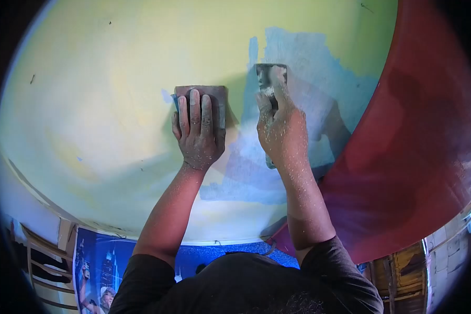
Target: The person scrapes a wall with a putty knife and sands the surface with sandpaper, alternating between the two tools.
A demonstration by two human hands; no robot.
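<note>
The sanding block point(217, 97) is held flat against the yellow-green wall point(89, 104) under the left hand point(198, 133), and at its three o'clock the scraper point(264, 70) is gripped by the right hand point(281, 128) on the blue patch point(319, 78).

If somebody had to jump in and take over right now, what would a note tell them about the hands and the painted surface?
Left hand: flat, fingers stretched, pressing the brown sanding block against the yellow-green surface.
Right hand: closed on the scraper, with its blade on the blue patch.
Done: one patch beside the hands shows blue and pale; both hands and forearms are speckled with dust.
Left: probably most of the surface, which is yellow-green all the way to the left. The red area on the right looks untouched.
</note>
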